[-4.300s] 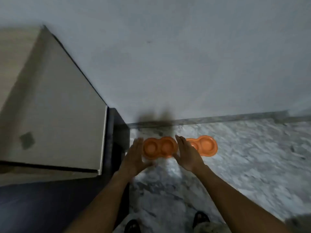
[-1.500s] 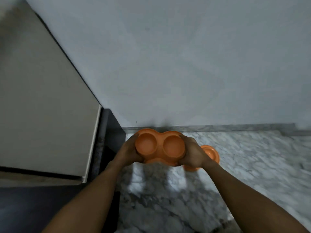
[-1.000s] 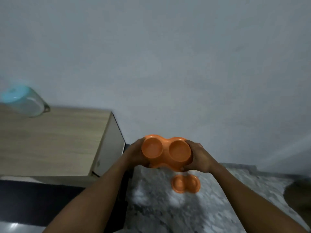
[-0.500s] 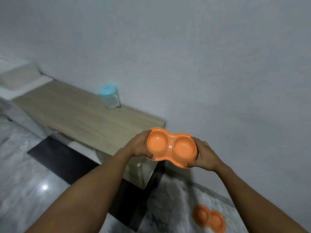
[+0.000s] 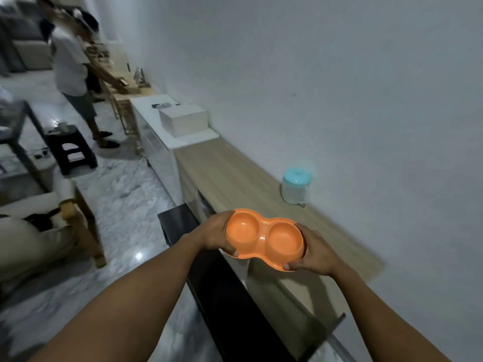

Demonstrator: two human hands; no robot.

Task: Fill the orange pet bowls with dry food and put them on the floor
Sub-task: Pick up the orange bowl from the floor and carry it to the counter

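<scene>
An orange double pet bowl with two empty round wells is held level in the air, over the near end of a long wooden cabinet top. My left hand grips its left end and my right hand grips its right end, thumbs on the rim. A clear jar with a light blue lid stands on the cabinet top by the wall, beyond the bowl. The second orange bowl is out of view.
A white box sits on a white counter further along the wall. A person stands at the far end by a wooden table. A black stool, a chair frame and marble floor lie to the left.
I lifted the bowl off the floor with both hands and turned left towards the cabinet. The view has swung along the wall; the other bowl on the floor has dropped out of sight.
</scene>
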